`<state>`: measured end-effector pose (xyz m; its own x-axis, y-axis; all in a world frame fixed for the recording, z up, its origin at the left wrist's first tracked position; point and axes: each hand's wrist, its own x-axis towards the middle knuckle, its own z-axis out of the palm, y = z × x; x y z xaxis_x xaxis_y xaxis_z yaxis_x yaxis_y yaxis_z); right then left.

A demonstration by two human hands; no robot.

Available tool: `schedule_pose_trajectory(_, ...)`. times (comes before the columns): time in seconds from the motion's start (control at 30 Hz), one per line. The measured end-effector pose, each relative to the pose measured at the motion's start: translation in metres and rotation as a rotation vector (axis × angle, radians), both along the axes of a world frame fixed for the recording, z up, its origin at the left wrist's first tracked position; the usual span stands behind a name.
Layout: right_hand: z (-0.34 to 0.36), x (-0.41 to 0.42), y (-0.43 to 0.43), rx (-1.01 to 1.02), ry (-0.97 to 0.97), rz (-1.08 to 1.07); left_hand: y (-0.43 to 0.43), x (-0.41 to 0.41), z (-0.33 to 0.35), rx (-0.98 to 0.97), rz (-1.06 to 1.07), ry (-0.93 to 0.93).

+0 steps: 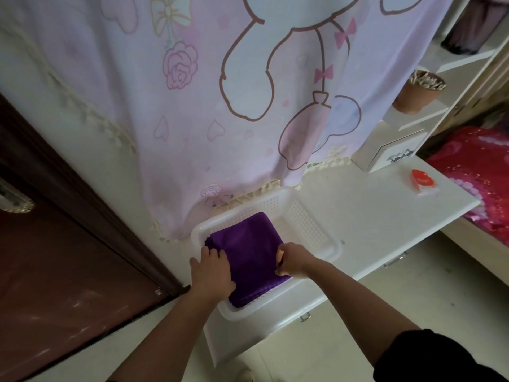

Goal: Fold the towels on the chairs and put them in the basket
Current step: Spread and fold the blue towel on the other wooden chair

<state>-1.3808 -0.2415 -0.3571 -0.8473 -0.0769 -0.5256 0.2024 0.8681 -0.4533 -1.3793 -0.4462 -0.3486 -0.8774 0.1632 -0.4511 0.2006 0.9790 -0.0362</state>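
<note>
A folded purple towel (pixel 248 252) is laid in a white basket (pixel 311 230), pressed at its left edge by the flat left hand (pixel 212 271) and pinched at its right by the right hand (pixel 293 260). Soft, light and probably floppy, it is best supported at both edges.

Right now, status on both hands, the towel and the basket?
Left hand on towel, left edge, grip unclear. Right hand pinches its right edge. Folded towel lies in the basket. Nothing blocking.
</note>
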Motion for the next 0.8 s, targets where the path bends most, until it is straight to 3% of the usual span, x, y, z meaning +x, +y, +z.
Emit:
schedule_pose_trajectory(0.17, 0.007, 0.008, -0.003, -0.05, 0.101, -0.096, 0.008, -0.005, 0.01, -0.027, -0.006, 0.109)
schedule_pose_trajectory(0.4, 0.039, 0.067, 0.027, -0.08, 0.335, -0.373, 0.066, -0.005, 0.023, 0.198, -0.239, 0.252)
schedule_pose_trajectory(0.57, 0.054, 0.171, 0.08, 0.106, 0.356, -0.599, 0.144, 0.057, 0.031, 0.454, -0.516, 0.258)
schedule_pose_trajectory(0.8, 0.06, 0.383, 0.129, 0.321, 0.249, -0.909, 0.248, 0.22, 0.035, 0.501, -0.887, 0.095)
